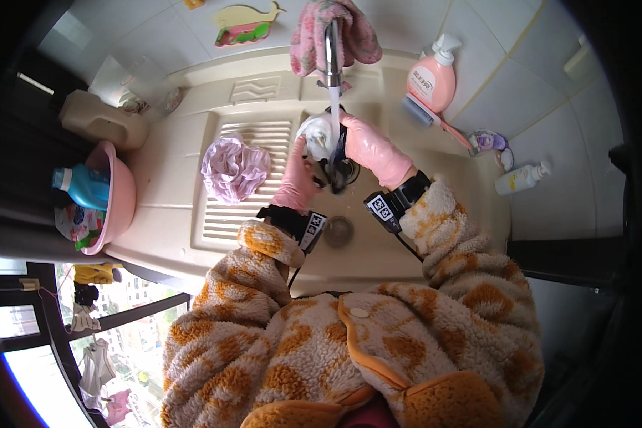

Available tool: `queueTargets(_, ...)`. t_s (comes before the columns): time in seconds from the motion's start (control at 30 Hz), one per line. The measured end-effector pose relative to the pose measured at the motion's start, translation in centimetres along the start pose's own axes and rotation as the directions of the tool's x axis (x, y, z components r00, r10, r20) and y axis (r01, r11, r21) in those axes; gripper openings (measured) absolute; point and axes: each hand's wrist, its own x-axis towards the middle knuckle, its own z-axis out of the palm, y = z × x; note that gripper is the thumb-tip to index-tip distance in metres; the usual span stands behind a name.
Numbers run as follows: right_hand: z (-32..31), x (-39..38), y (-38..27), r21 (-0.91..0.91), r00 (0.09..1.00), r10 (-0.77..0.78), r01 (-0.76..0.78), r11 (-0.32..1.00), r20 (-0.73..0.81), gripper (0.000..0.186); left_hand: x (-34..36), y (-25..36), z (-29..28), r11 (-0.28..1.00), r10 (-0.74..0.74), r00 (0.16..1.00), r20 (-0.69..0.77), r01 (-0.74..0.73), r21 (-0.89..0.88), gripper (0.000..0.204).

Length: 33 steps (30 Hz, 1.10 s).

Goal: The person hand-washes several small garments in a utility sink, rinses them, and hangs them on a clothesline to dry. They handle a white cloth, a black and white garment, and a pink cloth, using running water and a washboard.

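Observation:
My left hand (pixel 297 176) and my right hand (pixel 364 147), both in pink gloves, grip a white and black piece of wet fabric (pixel 315 140) from either side. Its dark part hangs below, over the beige sink basin (pixel 385 242). A stream of water from the chrome faucet (pixel 331 57) runs onto it. A pink patterned towel (pixel 303 43) is draped over the faucet. To the left of my hands a crumpled lilac cloth (pixel 235 167) lies on the ribbed washboard (pixel 214 222). The drain (pixel 339 230) shows between my wrists.
At left are a pink basin (pixel 125 189) holding a blue bottle (pixel 87 189) and a beige jug (pixel 100 118). At right stand a pink pump bottle (pixel 431 80), a brush (pixel 421 110) and a white pump bottle (pixel 521 178). A whale-shaped soap holder (pixel 242 21) hangs on the tiles.

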Motion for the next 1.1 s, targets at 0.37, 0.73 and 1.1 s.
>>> queueTargets(0.37, 1.5, -5.0, 4.9, -0.933, 0.841, -0.525, 0.282, 0.223, 0.129, 0.050, 2.6, 1.5, 3.8, 0.942, 0.099, 0.896, 0.434, 0.056, -0.331, 0.038)
queueTargets(0.73, -0.3, -2.6, 1.4, -0.639, 0.888, -0.376, 0.131, 0.758, -0.264, 0.041, 1.5, -1.5, 4.7, 0.913, 0.343, 0.936, -0.082, -0.312, 0.262, 0.034)
queueTargets(1.1, -2.2, -7.9, 1.3, -0.751, 0.995, -0.068, -0.008, 0.660, -0.070, 0.037, 0.8, 1.9, 3.0, 0.937, 0.347, 0.919, 0.188, -0.331, -0.114, 0.049)
